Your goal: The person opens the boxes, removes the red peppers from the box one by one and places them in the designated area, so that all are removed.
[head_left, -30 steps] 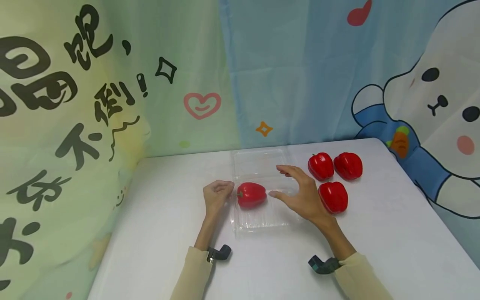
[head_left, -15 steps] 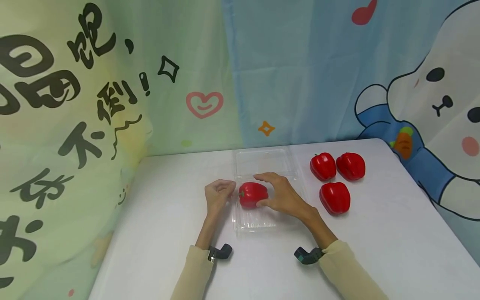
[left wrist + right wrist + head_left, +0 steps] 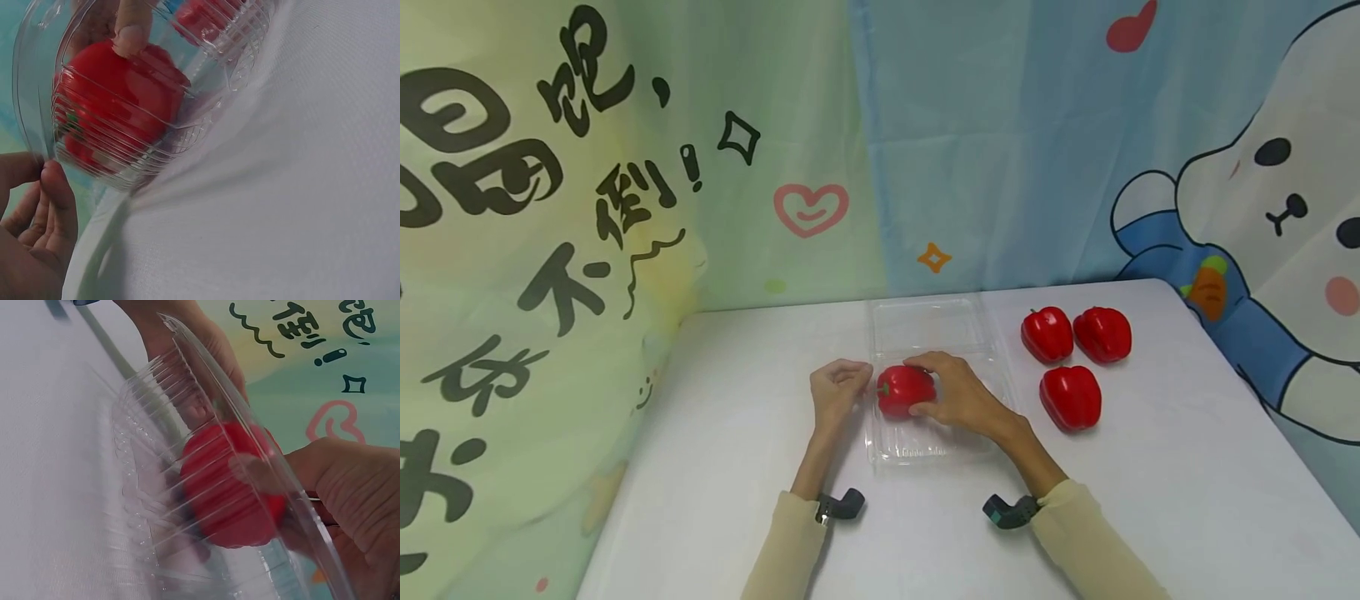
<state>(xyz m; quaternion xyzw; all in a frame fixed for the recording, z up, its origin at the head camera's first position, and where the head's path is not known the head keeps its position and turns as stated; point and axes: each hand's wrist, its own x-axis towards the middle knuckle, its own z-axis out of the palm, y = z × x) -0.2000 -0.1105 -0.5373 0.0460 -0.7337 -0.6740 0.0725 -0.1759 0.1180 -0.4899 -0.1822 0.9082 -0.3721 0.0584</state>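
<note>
A red bell pepper (image 3: 901,392) with a green stem lies on its side in the left part of a clear plastic clamshell box (image 3: 917,460). My right hand (image 3: 967,404) grips the pepper from the right, its thumb on the near side and fingers on the far side. In the right wrist view, the thumb shows against the pepper (image 3: 228,494) through the ribbed wall. My left hand (image 3: 835,396) pinches the box's left rim; the left wrist view shows thumb and fingertip meeting on that clear edge.
The box's lid (image 3: 921,321) lies folded back behind it. Several more things stand around: a red pepper (image 3: 1047,335), another pepper (image 3: 1102,335) and a nearer pepper (image 3: 1071,397) sit to the right on the white table (image 3: 715,467). A printed curtain (image 3: 775,150) hangs behind.
My right hand has moved left from over the box's right part and taken hold of the pepper inside. The left hand stays at the rim.
</note>
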